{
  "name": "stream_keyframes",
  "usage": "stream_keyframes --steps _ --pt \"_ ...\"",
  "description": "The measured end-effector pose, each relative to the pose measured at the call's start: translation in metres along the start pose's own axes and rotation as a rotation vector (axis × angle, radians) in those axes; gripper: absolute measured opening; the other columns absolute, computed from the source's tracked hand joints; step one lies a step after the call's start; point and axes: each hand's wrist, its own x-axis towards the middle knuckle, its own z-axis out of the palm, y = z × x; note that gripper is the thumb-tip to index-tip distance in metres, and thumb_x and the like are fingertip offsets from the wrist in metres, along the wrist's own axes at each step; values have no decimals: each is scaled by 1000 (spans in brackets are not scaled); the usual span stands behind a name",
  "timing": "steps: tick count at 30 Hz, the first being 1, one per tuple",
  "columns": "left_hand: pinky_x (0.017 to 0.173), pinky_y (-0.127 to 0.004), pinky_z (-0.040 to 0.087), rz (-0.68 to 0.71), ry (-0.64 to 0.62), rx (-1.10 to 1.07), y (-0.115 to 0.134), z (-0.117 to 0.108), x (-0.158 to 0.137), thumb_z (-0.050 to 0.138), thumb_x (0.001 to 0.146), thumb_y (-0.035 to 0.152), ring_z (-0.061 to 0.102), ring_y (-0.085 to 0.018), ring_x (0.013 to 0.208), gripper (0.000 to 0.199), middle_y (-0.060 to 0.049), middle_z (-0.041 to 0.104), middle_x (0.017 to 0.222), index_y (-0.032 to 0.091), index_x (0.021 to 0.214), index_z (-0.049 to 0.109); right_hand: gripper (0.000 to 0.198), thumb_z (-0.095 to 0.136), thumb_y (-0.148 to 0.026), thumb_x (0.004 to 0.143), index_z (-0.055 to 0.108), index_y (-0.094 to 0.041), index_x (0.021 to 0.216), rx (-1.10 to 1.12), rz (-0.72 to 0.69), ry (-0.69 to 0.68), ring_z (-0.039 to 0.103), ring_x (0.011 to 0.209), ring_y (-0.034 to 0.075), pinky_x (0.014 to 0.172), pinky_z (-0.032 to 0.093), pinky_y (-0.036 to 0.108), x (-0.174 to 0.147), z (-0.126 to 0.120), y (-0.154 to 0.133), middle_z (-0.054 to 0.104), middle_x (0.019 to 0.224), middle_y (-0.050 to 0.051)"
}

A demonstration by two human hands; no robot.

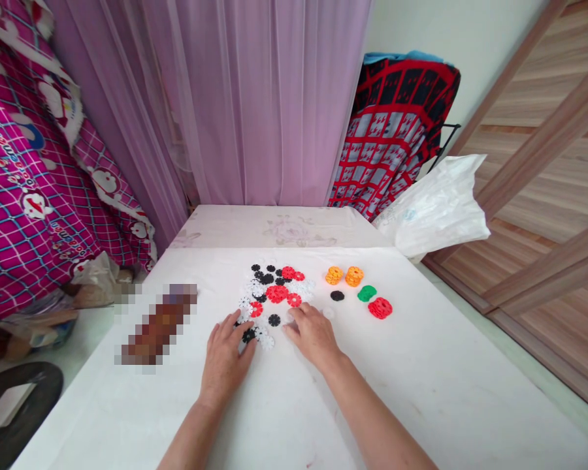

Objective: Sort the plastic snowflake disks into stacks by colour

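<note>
Discs (276, 294) with notched edges, in red, black and white, lie in a loose, overlapping pile in the middle of a table (445, 391) covered in white. Two hands are apart, one on either side of the pile's near end. The left hand (224, 359) is palm down at the near left edge, fingers spread and thumb away from the forefinger, with a small black disc (248, 335) and some white discs (265, 341) just beside the thumb. The right hand (316, 336) is at the near right, fingers bent and thumb pointing left; I cannot tell whether it pinches anything. Between the hands, a single black disc (274, 320) lies flat, near the right thumb.

Right of the pile are two orange stacks (354, 277) side by side, then a green stack (366, 293) nearer, and a red stack (380, 308) nearest and farthest right. A lone black disc (337, 296) lies between the pile and the green stack.

On the left of the table is a pixelated patch (159, 326), its contents hidden. A mauve curtain (274, 98) hangs beyond the far edge, and a white plastic bag (436, 209) is at the far right corner, near wooden panels (543, 163).
</note>
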Motion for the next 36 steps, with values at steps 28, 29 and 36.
stream_keyframes --steps 28,29,36 --pt "110 -55 36 -4 -26 -5 -2 -2 1 50 88 37 53 -29 127 32 -9 57 138 28 113 67 21 57 -33 76 64 -23 93 325 285 466 59 76 16 68 44 27 -16 -10 79 65 91 2" --pt "110 -55 36 -2 -27 -3 -2 -2 0 50 88 37 53 -29 127 32 -9 57 138 27 113 67 21 57 -34 75 64 -23 92 324 285 454 59 76 16 68 44 27 -16 -10 83 65 91 2" --pt "109 -54 37 11 -11 1 -3 -1 0 51 88 37 54 -29 127 31 -9 57 138 28 113 66 20 57 -33 77 63 -23 93 279 235 353 60 80 15 72 44 28 -13 -1 82 63 95 1"
